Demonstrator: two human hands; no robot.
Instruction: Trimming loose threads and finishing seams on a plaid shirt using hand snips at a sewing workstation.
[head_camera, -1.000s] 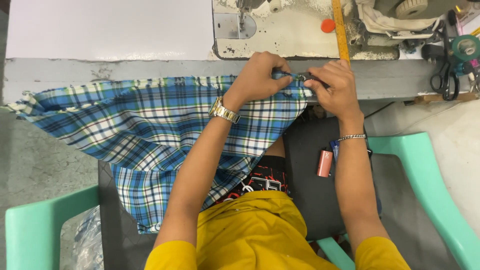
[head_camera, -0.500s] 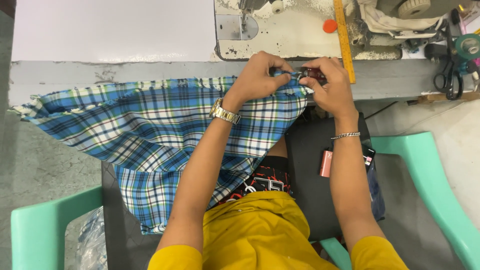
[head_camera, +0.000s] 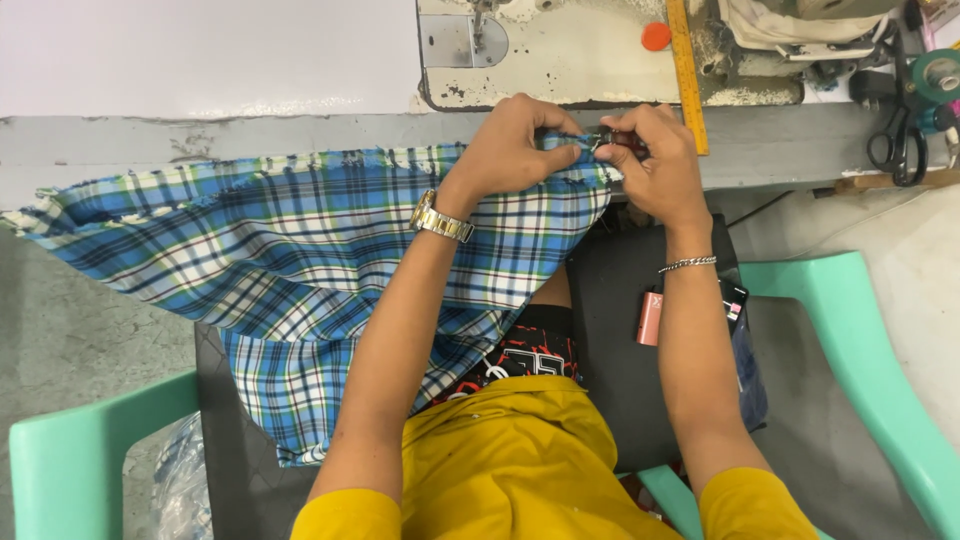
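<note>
A blue, white and green plaid cloth (head_camera: 270, 260) hangs from the table edge over my lap. My left hand (head_camera: 515, 145) pinches the cloth's upper right corner at the table edge. My right hand (head_camera: 655, 160) sits right beside it, fingers closed on a small dark metal tool (head_camera: 612, 143) pressed at the same corner of the cloth. A gold watch is on my left wrist and a thin chain on my right.
A sewing machine base (head_camera: 560, 50) with a yellow ruler (head_camera: 687, 70) and an orange round piece (head_camera: 655, 36) lies just behind my hands. Black scissors (head_camera: 895, 150) lie at the right. I sit on a green plastic chair (head_camera: 850, 350); a pink small device (head_camera: 650, 318) rests on my lap.
The view has shifted slightly; my hands stay together at the cloth's corner with small finger movements.
</note>
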